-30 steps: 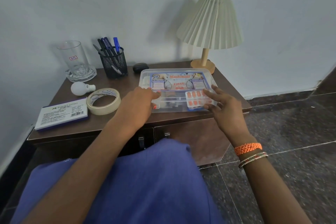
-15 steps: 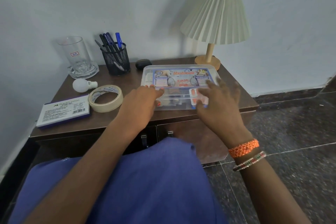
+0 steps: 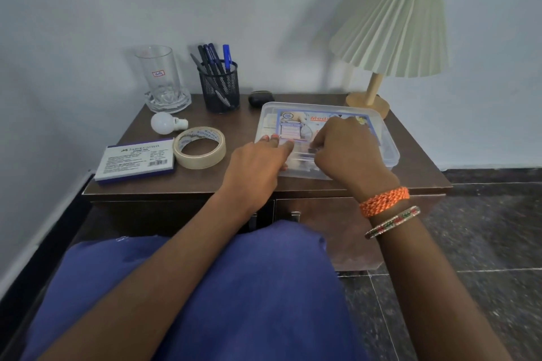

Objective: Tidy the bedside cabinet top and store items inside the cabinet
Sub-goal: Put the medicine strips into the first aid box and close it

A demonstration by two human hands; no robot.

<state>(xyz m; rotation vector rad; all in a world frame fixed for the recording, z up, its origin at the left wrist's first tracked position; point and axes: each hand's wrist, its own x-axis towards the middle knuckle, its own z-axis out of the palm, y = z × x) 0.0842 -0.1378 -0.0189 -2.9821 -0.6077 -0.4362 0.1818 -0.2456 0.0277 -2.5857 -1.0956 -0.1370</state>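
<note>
Clear plastic, the first-aid box point(image 3: 381, 138) lies on the worktop point(image 3: 243, 123) under both my hands, its lid still on. My left hand point(image 3: 258, 164) rests with fingers extended on its near left corner. My right hand point(image 3: 346, 149) curls over the lid; whether it pinches anything beneath, I cannot tell. To lift it well I should grip both short sides evenly and keep it level, clear of the lamp point(image 3: 390, 29) beyond my right hand.

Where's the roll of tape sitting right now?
In the head view the roll of tape lies flat on the cabinet top's left half, between the stamp pad box and the left hand.
</note>
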